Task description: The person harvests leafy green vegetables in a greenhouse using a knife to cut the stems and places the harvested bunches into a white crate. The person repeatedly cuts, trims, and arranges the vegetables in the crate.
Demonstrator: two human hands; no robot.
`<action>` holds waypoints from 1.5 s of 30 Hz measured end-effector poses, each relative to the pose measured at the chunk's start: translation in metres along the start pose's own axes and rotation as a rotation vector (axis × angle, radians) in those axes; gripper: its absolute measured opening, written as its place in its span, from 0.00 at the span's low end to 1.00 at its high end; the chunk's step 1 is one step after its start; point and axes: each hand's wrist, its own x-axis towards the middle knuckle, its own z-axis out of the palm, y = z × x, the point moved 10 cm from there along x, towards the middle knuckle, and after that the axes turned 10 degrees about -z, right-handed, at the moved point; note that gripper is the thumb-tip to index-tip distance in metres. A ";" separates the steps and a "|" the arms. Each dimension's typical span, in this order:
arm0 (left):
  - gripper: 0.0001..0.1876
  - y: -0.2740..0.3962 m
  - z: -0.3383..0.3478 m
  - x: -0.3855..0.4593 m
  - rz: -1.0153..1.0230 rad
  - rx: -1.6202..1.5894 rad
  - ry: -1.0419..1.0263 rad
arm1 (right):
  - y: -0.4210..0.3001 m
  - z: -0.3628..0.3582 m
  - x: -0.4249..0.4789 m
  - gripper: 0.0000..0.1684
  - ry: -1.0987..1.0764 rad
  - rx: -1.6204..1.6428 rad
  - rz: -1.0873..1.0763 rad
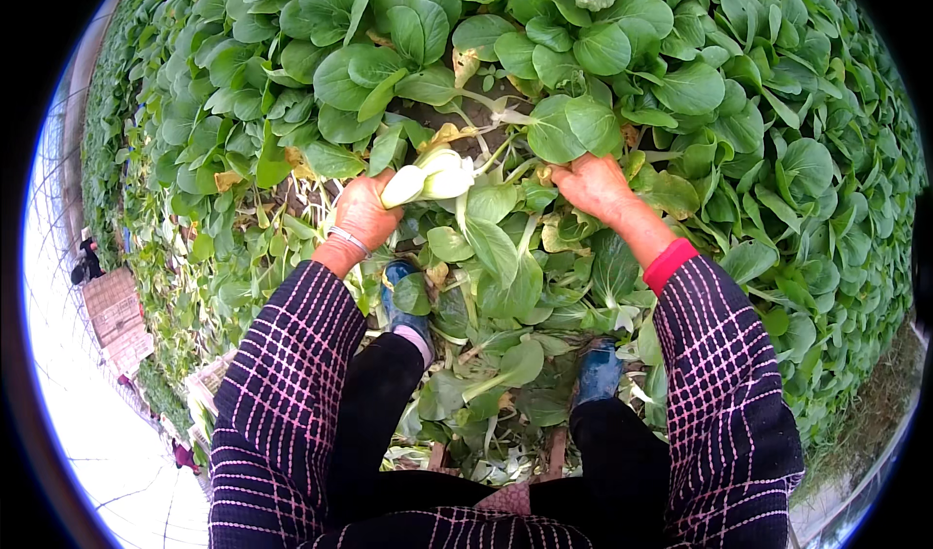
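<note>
My left hand (pixel 364 210) is closed around a head of bok choy (pixel 446 174), its pale, thick base pointing right and its leaves mostly hidden behind the hand. Across from it, the fingers of my right hand (pixel 592 184) are pinched together at a yellowed leaf (pixel 544 174), beside green leaves of the standing crop. Just above and between the hands, a bok choy plant with a pale stem (pixel 503 112) lies tilted over the soil. Loose green leaves (pixel 503 257) are scattered below the hands.
Dense rows of bok choy (pixel 729 82) stand ahead and to the right. My feet in blue shoes (pixel 599 370) rest among discarded leaves. Wooden legs (pixel 557 453) of a seat show beneath me. Far left are crates (pixel 116 312) and a person in dark clothing (pixel 87 261).
</note>
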 end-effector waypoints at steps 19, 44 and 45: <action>0.13 0.059 -0.055 -0.150 0.314 0.012 -0.346 | 0.021 -0.045 -0.086 0.15 0.175 0.013 0.003; 0.09 0.129 -0.030 0.079 0.423 1.060 -0.092 | -0.001 0.029 0.103 0.20 0.338 0.566 0.225; 0.09 0.126 -0.036 0.089 0.375 1.053 -0.041 | 0.005 0.033 0.104 0.20 0.347 0.580 0.236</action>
